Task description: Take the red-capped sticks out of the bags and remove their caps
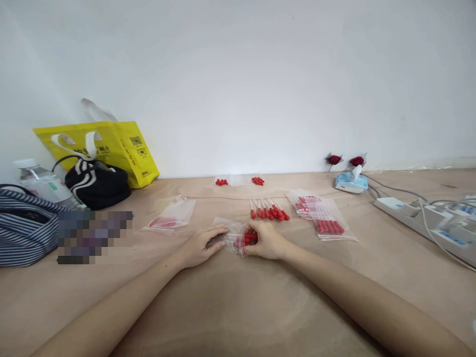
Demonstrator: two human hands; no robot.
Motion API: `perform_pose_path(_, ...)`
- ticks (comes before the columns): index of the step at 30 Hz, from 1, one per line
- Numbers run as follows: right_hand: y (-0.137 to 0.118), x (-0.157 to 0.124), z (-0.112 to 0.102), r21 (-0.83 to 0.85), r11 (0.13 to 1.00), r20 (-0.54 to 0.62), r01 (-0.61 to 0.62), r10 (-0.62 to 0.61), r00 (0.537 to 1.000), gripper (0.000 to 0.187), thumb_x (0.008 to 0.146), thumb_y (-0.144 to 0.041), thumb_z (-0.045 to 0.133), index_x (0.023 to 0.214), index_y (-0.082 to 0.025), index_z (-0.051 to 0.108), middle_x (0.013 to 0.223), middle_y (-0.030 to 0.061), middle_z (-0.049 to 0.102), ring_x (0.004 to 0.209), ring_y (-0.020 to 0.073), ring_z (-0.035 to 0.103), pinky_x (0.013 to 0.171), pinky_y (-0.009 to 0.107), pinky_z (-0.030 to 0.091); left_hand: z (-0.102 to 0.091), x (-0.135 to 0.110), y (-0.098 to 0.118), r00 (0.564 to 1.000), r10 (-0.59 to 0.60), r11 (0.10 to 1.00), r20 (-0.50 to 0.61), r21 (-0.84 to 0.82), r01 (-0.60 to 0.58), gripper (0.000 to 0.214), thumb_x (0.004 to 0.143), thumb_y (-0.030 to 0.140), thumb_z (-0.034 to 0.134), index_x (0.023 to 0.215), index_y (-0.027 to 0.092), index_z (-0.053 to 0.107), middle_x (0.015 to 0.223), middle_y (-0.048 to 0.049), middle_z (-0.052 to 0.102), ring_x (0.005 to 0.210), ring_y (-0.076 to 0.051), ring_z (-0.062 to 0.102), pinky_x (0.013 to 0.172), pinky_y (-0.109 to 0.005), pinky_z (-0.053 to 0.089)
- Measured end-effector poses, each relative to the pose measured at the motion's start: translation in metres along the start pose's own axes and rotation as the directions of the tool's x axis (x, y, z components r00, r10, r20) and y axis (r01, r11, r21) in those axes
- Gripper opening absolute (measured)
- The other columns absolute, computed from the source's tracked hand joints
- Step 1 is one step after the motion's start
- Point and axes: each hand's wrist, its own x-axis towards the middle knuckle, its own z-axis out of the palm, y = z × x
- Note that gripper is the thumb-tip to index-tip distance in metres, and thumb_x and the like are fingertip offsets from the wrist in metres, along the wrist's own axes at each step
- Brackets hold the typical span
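Observation:
In the head view a clear plastic bag [231, 229] lies between my hands on the table. My left hand [201, 246] is closed on its left side, thumb and fingers pinching the film. My right hand [266, 241] grips several red-ended sticks [244, 240] at the bag's right end; the sticks are partly inside the bag and partly hidden by my fingers. Just beyond my right hand lies a row of loose white sticks with red ends [269, 212]. To the right, filled clear bags [329, 223] overlap, with red-ended sticks inside.
Another clear bag [173, 213] lies left. Red pieces [258, 181] and clear film lie near the wall. A yellow bag [122, 153], black pouch [100, 183], bottle [46, 183] and striped bag [29, 228] stand left. Tissues [349, 183], red flowers [357, 161] and a power strip [416, 215] are right.

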Motion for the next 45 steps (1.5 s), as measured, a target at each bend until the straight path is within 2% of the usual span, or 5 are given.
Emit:
perform_pose_path(18, 0.031, -0.014, -0.025, 0.645, 0.739, -0.026, -0.194, 0.274, 0.961, 0.013, 0.056, -0.017, 0.057, 0.067, -0.017, 0.050, 0.060, -0.0032, 0.058, 0.053, 0.0095, 0.052, 0.052, 0.022, 0.041, -0.002, -0.001, -0.004, 0.999, -0.043, 0.999, -0.026, -0.006, 0.042, 0.033, 0.078, 0.032, 0.048, 0.107, 0.019, 0.056, 0.115, -0.0063, 0.058, 0.108, -0.020, 0.052, 0.095, -0.035, 0.039)
perform_pose_path(24, 0.038, -0.014, -0.054, 0.716, 0.692, -0.227, -0.086, 0.347, 0.910, 0.015, 0.053, -0.022, 0.062, 0.065, -0.017, 0.053, 0.053, -0.0042, 0.056, 0.049, 0.0096, 0.051, 0.051, 0.023, 0.039, -0.007, -0.001, -0.002, 0.989, -0.143, 0.987, -0.032, -0.083, 0.139, 0.035, 0.074, 0.033, 0.051, 0.104, 0.017, 0.056, 0.111, -0.0079, 0.060, 0.105, -0.022, 0.054, 0.094, -0.037, 0.039)
perform_pose_path(32, 0.040, 0.018, -0.058, 0.314, 0.942, -0.673, 0.121, 0.131, 0.728, 0.005, 0.062, -0.020, 0.056, 0.066, -0.019, 0.052, 0.065, -0.0008, 0.054, 0.059, 0.0117, 0.052, 0.057, 0.024, 0.042, -0.012, -0.004, -0.004, 0.997, -0.080, 0.978, 0.003, -0.193, 0.079, 0.015, 0.068, 0.021, 0.051, 0.079, 0.017, 0.061, 0.107, -0.0062, 0.061, 0.104, -0.020, 0.053, 0.093, -0.035, 0.038)
perform_pose_path(37, 0.036, 0.047, -0.019, -0.203, 0.967, -0.455, 0.152, -0.230, 0.860, 0.011, 0.069, -0.011, 0.047, 0.072, -0.018, 0.055, 0.084, 0.0049, 0.052, 0.074, 0.0131, 0.051, 0.065, 0.023, 0.042, -0.013, 0.028, -0.002, 0.961, -0.269, 0.902, -0.058, -0.364, 0.231, 0.018, 0.070, 0.027, 0.056, 0.083, 0.018, 0.065, 0.093, -0.0039, 0.065, 0.091, -0.019, 0.057, 0.089, -0.035, 0.039)
perform_pose_path(45, 0.035, 0.071, 0.007, -0.275, 0.953, -0.289, 0.131, -0.212, 0.934, 0.017, 0.070, -0.009, 0.047, 0.078, -0.017, 0.060, 0.089, 0.0055, 0.050, 0.068, 0.0121, 0.050, 0.059, 0.023, 0.039, 0.011, 0.111, -0.016, 0.861, -0.503, 0.597, 0.081, -0.688, 0.413, 0.013, 0.071, 0.025, 0.062, 0.070, 0.012, 0.061, 0.068, -0.0007, 0.061, 0.064, -0.010, 0.058, 0.070, -0.026, 0.049)
